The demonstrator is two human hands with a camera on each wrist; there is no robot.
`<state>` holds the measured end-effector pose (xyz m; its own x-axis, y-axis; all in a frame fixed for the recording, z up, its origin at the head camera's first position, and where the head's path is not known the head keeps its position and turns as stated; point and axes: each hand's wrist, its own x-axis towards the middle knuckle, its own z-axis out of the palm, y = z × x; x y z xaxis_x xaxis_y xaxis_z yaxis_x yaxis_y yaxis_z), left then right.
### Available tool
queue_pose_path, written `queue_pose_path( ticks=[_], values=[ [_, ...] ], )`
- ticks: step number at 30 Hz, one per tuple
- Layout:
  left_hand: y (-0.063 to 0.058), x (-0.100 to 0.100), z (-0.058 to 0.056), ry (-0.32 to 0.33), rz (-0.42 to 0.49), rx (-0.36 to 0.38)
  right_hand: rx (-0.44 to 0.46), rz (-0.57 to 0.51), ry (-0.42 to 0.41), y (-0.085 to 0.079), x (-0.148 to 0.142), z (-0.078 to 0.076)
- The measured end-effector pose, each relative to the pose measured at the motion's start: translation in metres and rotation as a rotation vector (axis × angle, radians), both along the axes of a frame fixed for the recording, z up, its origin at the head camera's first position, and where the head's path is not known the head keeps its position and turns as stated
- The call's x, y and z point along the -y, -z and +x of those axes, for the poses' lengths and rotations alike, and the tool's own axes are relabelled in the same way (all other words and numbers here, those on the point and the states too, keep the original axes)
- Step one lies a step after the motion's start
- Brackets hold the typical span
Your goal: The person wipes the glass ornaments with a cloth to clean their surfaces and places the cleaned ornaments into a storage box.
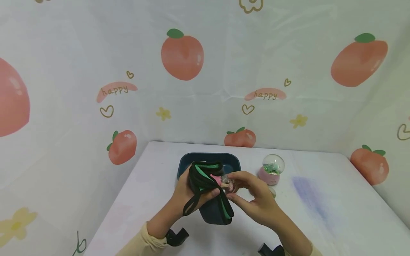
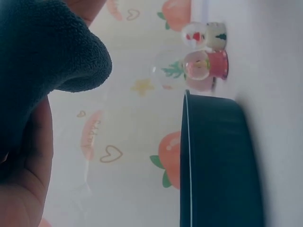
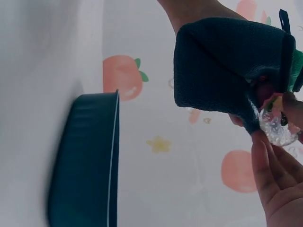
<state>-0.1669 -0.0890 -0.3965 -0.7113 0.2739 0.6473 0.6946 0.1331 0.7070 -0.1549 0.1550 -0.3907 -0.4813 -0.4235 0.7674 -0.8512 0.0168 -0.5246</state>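
Note:
Above the table, my left hand grips a folded dark teal cloth with black edging, a bright green side and a hanging loop. Its thumb lies over the front of the cloth. Tucked into the folds is a small snow globe with a pink part, its clear, glittery dome sticking out to the right. The fingers and thumb of my right hand pinch that dome, as the right wrist view also shows of the globe. The cloth hides the rest of the globe.
Just behind and below the hands stands a dark teal basin. To its right is a larger snow globe on a pink base. Two smaller globes, one white-based and one red-pink-based, stand near it.

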Motion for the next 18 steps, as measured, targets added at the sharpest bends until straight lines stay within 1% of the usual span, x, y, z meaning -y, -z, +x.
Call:
queue_pose_path(
  ticks=[4, 6, 8, 11, 14, 16, 18],
  values=[
    [0.001, 0.0, 0.0, -0.004, -0.001, 0.001, -0.07, -0.053, -0.014, -0.003, -0.001, -0.002],
    [0.001, 0.0, 0.0, -0.004, 0.004, 0.007, -0.081, -0.087, -0.012, -0.005, -0.004, -0.002],
    [0.001, 0.0, 0.0, -0.011, 0.016, 0.018, -0.069, -0.12, 0.002, -0.007, -0.006, -0.002],
    [0.001, 0.001, -0.001, -0.022, 0.038, 0.043, -0.047, -0.176, 0.056, -0.011, -0.012, -0.002],
    [-0.001, 0.003, -0.001, -0.035, 0.054, 0.078, -0.026, -0.209, 0.117, -0.016, -0.017, -0.004],
    [-0.003, 0.004, 0.0, -0.034, 0.07, 0.102, -0.017, -0.202, 0.161, -0.019, -0.021, -0.008],
    [-0.004, 0.005, 0.001, -0.027, 0.088, 0.12, -0.007, -0.166, 0.205, -0.021, -0.023, -0.013]
  ],
)
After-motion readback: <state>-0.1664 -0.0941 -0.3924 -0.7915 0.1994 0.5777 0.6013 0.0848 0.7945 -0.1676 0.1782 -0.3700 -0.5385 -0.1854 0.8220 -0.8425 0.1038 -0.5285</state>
